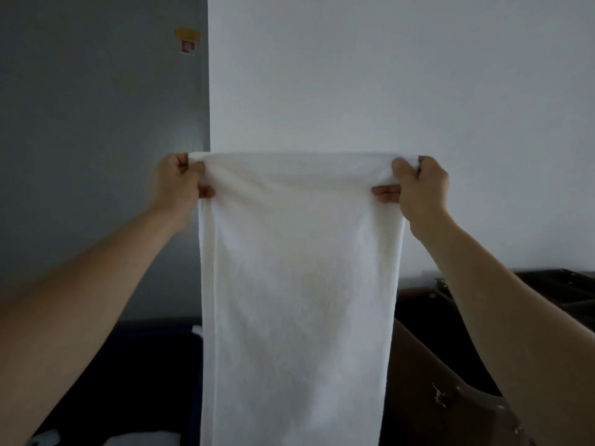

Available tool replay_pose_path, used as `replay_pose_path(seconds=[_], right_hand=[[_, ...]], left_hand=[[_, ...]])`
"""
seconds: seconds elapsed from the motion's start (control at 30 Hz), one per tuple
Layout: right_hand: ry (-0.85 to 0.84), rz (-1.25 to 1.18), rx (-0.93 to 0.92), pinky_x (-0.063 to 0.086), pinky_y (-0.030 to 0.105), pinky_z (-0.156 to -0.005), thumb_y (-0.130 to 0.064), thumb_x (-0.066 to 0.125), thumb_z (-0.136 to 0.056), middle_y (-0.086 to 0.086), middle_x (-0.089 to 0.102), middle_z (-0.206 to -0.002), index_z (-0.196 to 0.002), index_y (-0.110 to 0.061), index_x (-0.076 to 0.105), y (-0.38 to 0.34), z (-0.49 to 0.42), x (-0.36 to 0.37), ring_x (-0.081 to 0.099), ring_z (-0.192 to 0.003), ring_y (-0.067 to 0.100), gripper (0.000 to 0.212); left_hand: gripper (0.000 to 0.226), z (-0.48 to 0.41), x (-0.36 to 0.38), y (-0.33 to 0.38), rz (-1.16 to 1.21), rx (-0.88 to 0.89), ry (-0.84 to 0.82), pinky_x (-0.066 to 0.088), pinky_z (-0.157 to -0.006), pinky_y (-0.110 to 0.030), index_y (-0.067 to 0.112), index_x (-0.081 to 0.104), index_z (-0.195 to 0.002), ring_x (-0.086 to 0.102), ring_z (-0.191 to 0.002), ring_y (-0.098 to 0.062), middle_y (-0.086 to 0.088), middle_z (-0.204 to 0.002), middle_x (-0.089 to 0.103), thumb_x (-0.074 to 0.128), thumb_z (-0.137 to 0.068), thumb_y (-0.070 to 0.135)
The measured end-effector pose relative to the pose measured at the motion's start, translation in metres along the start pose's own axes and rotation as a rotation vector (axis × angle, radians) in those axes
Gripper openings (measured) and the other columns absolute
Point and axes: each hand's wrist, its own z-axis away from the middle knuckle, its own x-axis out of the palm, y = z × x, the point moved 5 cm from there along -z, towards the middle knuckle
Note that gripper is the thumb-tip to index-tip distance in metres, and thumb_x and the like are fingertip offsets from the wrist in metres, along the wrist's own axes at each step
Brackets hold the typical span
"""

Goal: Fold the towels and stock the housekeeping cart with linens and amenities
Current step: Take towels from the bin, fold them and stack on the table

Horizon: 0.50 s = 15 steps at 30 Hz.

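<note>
Left hand (178, 185) and right hand (418, 185) grip towel (296, 284) (top corners)

A plain indoor room: white wall (386, 75), grey panel (96, 130) bearing a taped note (187, 41), dark furniture (566, 294) low at right.

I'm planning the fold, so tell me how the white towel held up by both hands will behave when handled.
Likely floppy: the white towel hangs straight down from the left hand and right hand, creasing near both grips. Probably light for its size: pinched corners alone carry it.
</note>
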Motion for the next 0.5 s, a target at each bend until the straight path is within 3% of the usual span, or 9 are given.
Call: replay_pose_path(seconds=[0.2, 0.37, 0.43, 0.5], right_hand=[[-0.024, 0.012, 0.049, 0.06, 0.039, -0.053, -0.023, 0.058, -0.098, 0.007, 0.067, -0.077, -0.089, -0.018, 0.054, 0.023, 0.001, 0.002, 0.073, -0.06, 0.031, 0.011], [-0.065, 0.034, 0.083, 0.061, 0.04, -0.055, -0.027, 0.058, -0.097, 0.0, 0.071, -0.066, -0.09, -0.019, 0.054, 0.051, -0.005, 0.004, 0.073, -0.06, 0.029, 0.012], [-0.093, 0.05, 0.106, 0.061, 0.043, -0.059, -0.029, 0.058, -0.096, -0.009, 0.072, -0.066, -0.094, -0.017, 0.056, 0.065, -0.007, 0.007, 0.073, -0.06, 0.029, 0.012], [-0.097, 0.063, 0.133, 0.061, 0.046, -0.062, -0.029, 0.057, -0.096, -0.008, 0.071, -0.064, -0.108, -0.009, 0.056, 0.082, -0.012, 0.01, 0.073, -0.06, 0.029, 0.023]], left_hand=[[0.017, 0.007, -0.001, -0.013, -0.039, 0.002, 0.017, 0.057, -0.053, -0.02, 0.0, 0.06, -0.11, 0.058, -0.07, -0.011, -0.002, -0.085, 0.06, 0.047, -0.1, 0.004], [0.015, 0.012, 0.002, -0.038, -0.061, -0.031, 0.034, 0.058, -0.054, -0.021, 0.006, 0.061, -0.108, 0.061, -0.07, -0.009, 0.002, -0.087, 0.062, 0.049, -0.101, 0.007], [0.013, 0.011, 0.005, -0.052, -0.086, -0.052, 0.043, 0.058, -0.054, -0.022, 0.006, 0.06, -0.108, 0.061, -0.072, -0.011, 0.001, -0.089, 0.062, 0.049, -0.101, 0.008], [0.012, 0.007, 0.01, -0.067, -0.125, -0.076, 0.048, 0.059, -0.058, -0.027, 0.008, 0.058, -0.107, 0.061, -0.073, -0.012, -0.004, -0.095, 0.063, 0.048, -0.101, 0.009]])
